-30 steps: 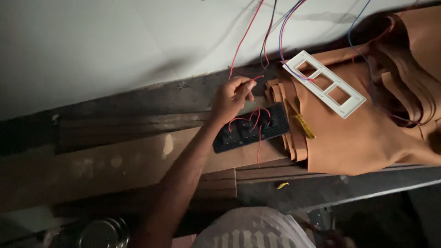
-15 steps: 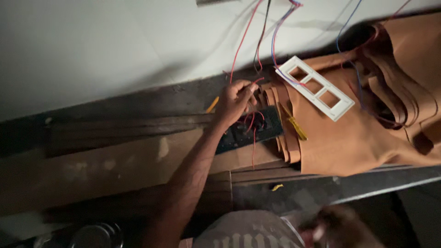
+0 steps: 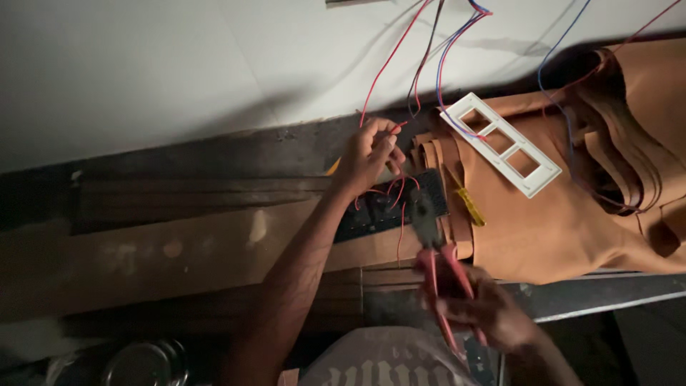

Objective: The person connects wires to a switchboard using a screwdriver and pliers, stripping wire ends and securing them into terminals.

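The left hand pinches a thin red wire just above the black switch block, keeping it steady. The right hand has a closed grip on red-handled pliers, nose pointing at the block. A white frame lies right of it.

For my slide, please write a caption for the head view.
Left hand pinches red wires above a black switch module; right hand holds red-handled pliers.

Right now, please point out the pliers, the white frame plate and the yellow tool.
pliers (image 3: 444,275): head view, on a red handle.
white frame plate (image 3: 537,183): head view, on its lower end.
yellow tool (image 3: 471,207): head view, on its yellow body.
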